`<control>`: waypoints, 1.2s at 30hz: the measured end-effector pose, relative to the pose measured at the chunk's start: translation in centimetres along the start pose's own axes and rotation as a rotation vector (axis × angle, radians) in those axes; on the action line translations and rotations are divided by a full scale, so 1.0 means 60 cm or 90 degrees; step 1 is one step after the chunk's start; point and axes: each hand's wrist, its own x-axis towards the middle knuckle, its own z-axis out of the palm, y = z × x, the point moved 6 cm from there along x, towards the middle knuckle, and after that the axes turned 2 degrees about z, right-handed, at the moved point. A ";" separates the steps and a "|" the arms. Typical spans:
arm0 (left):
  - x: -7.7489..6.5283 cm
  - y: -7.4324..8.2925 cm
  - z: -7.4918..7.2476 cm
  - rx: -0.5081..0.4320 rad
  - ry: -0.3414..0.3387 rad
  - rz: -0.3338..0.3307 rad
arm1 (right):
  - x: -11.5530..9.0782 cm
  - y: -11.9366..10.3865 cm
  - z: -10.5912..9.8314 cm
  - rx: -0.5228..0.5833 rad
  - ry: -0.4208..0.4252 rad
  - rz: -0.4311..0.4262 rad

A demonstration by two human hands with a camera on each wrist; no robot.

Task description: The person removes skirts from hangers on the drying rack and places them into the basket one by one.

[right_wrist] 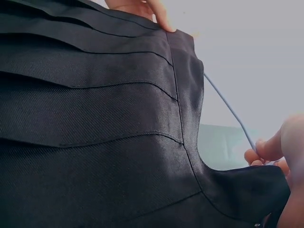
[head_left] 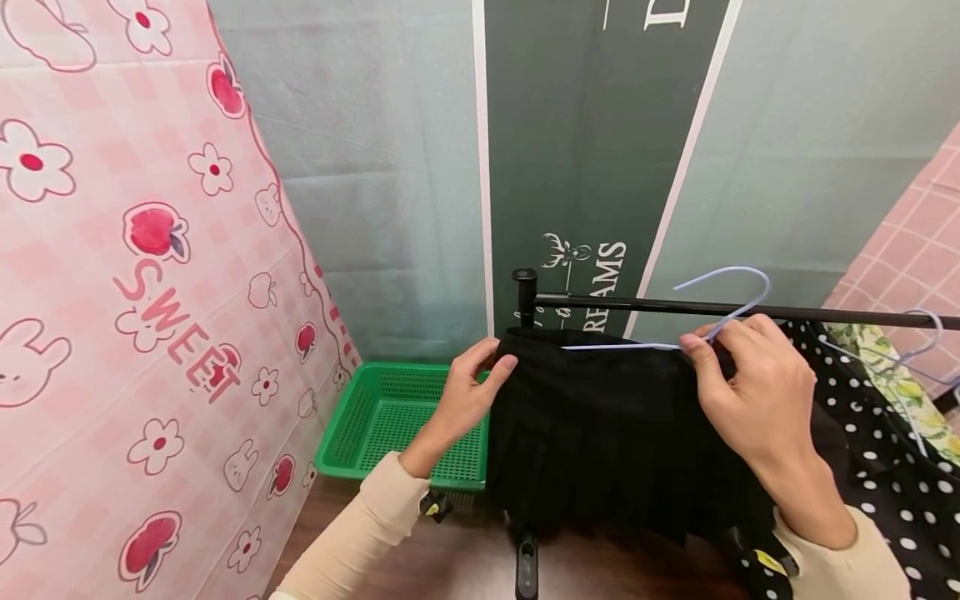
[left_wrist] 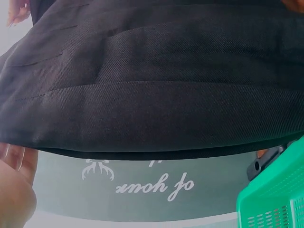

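Observation:
A black pleated skirt (head_left: 592, 425) hangs between both hands, its pleats and waistband (right_wrist: 187, 95) plain in the right wrist view. At the waistband's left end, my left hand (head_left: 474, 385) pinches the cloth between thumb and fingers. My right hand (head_left: 750, 383) grips a light blue hanger (head_left: 757, 292) just below its hook, thumb on the near side. One arm of the hanger runs left along the skirt's waist opening, and its end is hidden inside the cloth. The hook rises above the black rail in the head view.
The black clothes rail (head_left: 630, 303) crosses behind the skirt to the right. A black polka-dot garment (head_left: 870, 450) and another blue hanger (head_left: 926, 333) hang there. A green plastic basket (head_left: 352, 417) stands low on the left, beside a pink printed curtain (head_left: 150, 250).

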 end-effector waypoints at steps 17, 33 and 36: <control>0.016 0.012 -0.038 -0.050 0.046 0.022 | 0.013 -0.020 0.030 0.052 -0.078 -0.042; 0.002 -0.026 -0.070 -0.033 0.080 -0.009 | 0.018 -0.040 0.058 0.077 -0.081 -0.053; -0.001 -0.029 -0.075 -0.027 0.088 -0.015 | 0.020 -0.044 0.064 0.086 -0.076 -0.056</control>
